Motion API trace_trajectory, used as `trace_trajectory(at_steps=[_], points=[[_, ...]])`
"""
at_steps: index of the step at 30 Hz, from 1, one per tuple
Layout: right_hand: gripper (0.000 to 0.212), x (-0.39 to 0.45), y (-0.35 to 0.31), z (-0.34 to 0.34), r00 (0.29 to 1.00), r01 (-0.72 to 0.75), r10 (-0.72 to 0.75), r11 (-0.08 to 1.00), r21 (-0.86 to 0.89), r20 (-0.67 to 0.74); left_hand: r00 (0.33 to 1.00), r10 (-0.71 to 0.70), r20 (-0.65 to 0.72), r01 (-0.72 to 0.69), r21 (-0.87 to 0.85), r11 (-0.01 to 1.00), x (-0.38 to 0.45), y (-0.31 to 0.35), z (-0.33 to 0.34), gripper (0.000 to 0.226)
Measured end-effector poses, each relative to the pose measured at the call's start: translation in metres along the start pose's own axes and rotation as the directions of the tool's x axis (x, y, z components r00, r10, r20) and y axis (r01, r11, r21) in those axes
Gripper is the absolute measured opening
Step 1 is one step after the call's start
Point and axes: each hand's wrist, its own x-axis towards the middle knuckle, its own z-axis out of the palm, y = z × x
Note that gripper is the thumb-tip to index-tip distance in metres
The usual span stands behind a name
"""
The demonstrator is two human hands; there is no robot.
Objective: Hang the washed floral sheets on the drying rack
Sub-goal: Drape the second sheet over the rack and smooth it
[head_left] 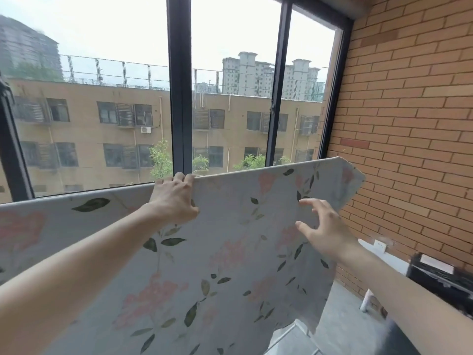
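Where the floral sheet [230, 252] folds over a straight top line, the left hand [174, 201] hooks its curled fingers over that upper edge and grips the cloth, near the middle of the view. The sheet hangs down from that edge, spreading from the far left to a corner that sticks up on the right [343, 172], in front of the window [179, 85]. Whatever bar carries it is hidden under the fabric. The right hand [325, 231] hovers just in front of the cloth on the right, fingers spread and relaxed, holding nothing. Low on the right, a pale metal frame [289, 334] shows under the sheet's hem. A brick wall [409, 124] closes the right side, with a dark box [440, 275] near it.
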Motion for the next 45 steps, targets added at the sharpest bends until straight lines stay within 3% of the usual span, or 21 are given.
trace_trajectory(at_steps=[12, 19, 24, 34, 40, 45], points=[[0.045, 0.126, 0.138, -0.013, 0.981, -0.163, 0.168, 0.985, 0.057, -0.097, 0.988, 0.146, -0.054, -0.147, -0.007, 0.989, 0.112, 0.115, 0.044, 0.08], [0.043, 0.21, 0.196, -0.021, 0.956, -0.223, 0.233, 0.972, 0.074, -0.18, 0.953, 0.263, -0.152, -0.267, -0.011, 0.964, 0.179, 0.183, 0.069, 0.064], [0.048, 0.253, 0.236, -0.025, 0.941, -0.268, 0.276, 0.961, 0.068, -0.196, 0.946, 0.29, -0.141, -0.297, -0.026, 0.955, 0.207, 0.213, 0.08, 0.073], [0.048, 0.37, 0.319, -0.04, 0.894, -0.349, 0.363, 0.932, 0.099, -0.261, 0.977, 0.211, -0.022, -0.212, -0.053, 0.976, 0.244, 0.247, 0.076, 0.054], [0.045, 0.423, 0.357, -0.039, 0.934, -0.283, 0.289, 0.957, 0.059, -0.209, 0.989, 0.146, 0.015, -0.145, -0.04, 0.989, 0.275, 0.292, 0.082, 0.048], [0.04, 0.457, 0.395, -0.036, 0.952, -0.258, 0.269, 0.962, 0.092, -0.144, 0.998, 0.045, -0.043, -0.046, -0.022, 0.999, 0.297, 0.332, 0.093, 0.045]])
